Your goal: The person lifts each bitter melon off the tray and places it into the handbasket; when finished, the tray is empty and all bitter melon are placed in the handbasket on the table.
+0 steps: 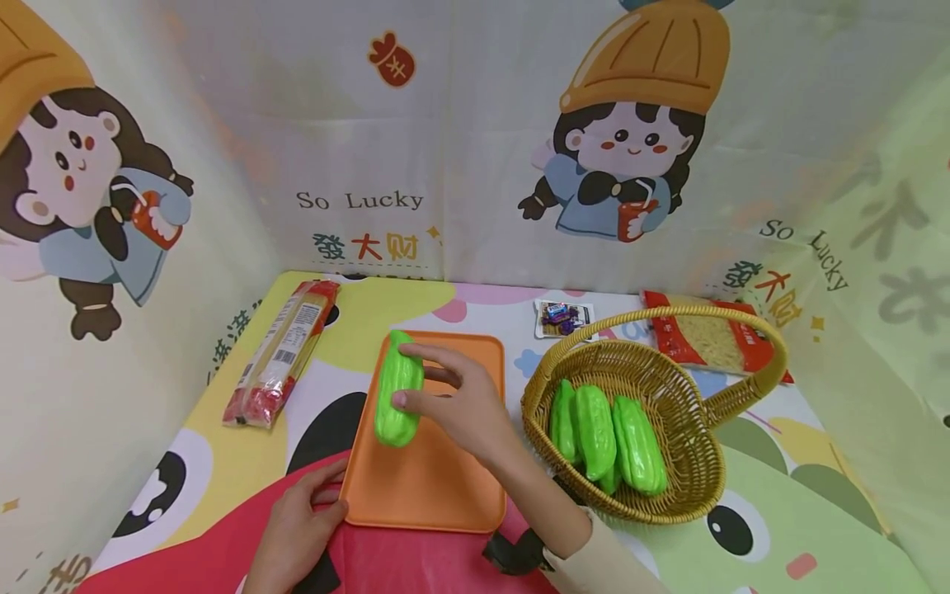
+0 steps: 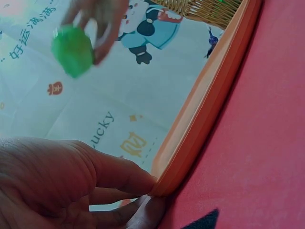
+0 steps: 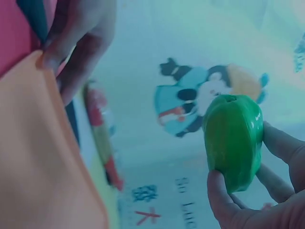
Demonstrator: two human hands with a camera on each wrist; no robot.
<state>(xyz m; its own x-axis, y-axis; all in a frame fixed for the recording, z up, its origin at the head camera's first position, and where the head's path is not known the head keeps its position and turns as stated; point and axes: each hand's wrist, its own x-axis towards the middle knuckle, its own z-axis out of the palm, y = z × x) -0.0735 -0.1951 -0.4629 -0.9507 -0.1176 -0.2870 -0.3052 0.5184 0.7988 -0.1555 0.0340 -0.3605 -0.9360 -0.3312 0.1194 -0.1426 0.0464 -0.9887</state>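
Observation:
My right hand [image 1: 460, 404] holds a glossy bright green bitter melon [image 1: 397, 400] above the left part of the orange tray [image 1: 426, 495], thumb on one side and fingers on the other. In the right wrist view the blunt, ribbed end of the bitter melon [image 3: 233, 140] faces the camera. My left hand [image 1: 300, 520] pinches the tray's near left corner; in the left wrist view its thumb [image 2: 124, 174] presses the rim and its fingers curl at the outer side. Several more green bitter melons [image 1: 596, 433] lie in a wicker basket [image 1: 701, 470] to the right.
A long red-and-clear packet [image 1: 285, 355] lies left of the tray. Behind the basket are a red bag of pasta [image 1: 712, 334] and a small white packet with purple-wrapped sweets [image 1: 560, 318]. The basket's tall handle [image 1: 668, 313] arches up. Printed cloth walls [image 1: 475, 165] enclose the table.

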